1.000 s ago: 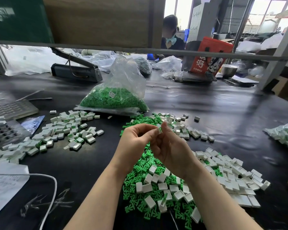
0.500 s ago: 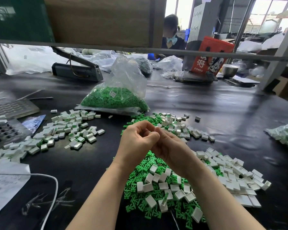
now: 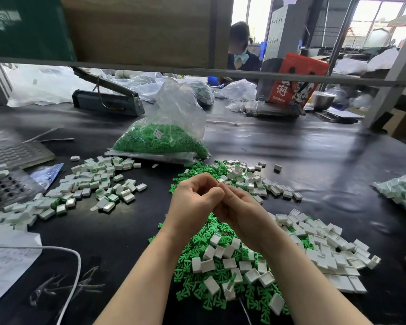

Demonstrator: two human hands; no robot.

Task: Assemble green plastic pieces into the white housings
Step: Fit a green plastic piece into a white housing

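Curled fingers of left hand (image 3: 192, 200) and right hand (image 3: 240, 207) hide anything held.

table (image 3: 291, 156): black, glossy, pale window glare
loose pieces (image 3: 197, 261): bright green
housings (image 3: 324, 252): white, some greyish inside
left pile (image 3: 92, 184): white housings with green showing at edges
bag (image 3: 164, 141): clear plastic, green fill, small white label with dark print
right bag (image 3: 403, 191): clear, white and pale green inside
box (image 3: 295, 78): red-orange, white characters, black-and-white cartoon figure
sealer (image 3: 108, 102): dark blue-grey
cable (image 3: 73, 273): white
paper (image 3: 5, 261): white, faint grey writing
board (image 3: 138, 29): brown
panel (image 3: 26, 24): dark green
bowl (image 3: 324, 99): silver metal
packet (image 3: 48, 173): blue
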